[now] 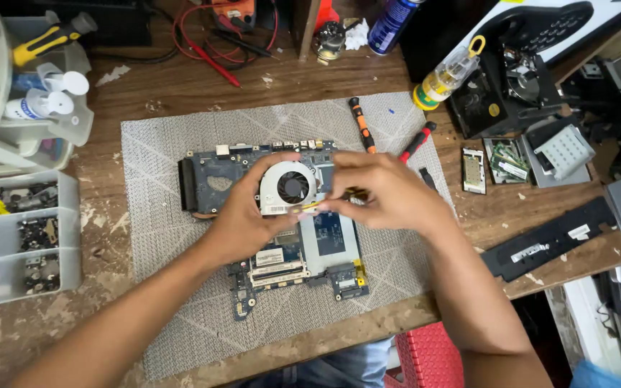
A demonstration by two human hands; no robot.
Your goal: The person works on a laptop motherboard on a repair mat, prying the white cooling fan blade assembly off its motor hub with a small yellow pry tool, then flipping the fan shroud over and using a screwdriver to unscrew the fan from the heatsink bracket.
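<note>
A blue laptop motherboard (325,237) lies on a grey woven mat (159,244) in the middle of the wooden bench. Over its upper part sits a round white cooling fan (290,187) with a black hub. My left hand (242,215) grips the fan from the left and below, thumb along its top edge. My right hand (382,190) comes in from the right, fingers pinched at the fan's right rim near some thin wires. What lies under my right palm is hidden.
An orange-handled screwdriver (360,123) and a red-handled tool (417,142) lie on the mat's far edge. A clear parts organiser (16,237) with screws stands at the left. Memory modules (508,162), a small card (474,171), a black strip (551,237) and a glue bottle (445,75) are to the right.
</note>
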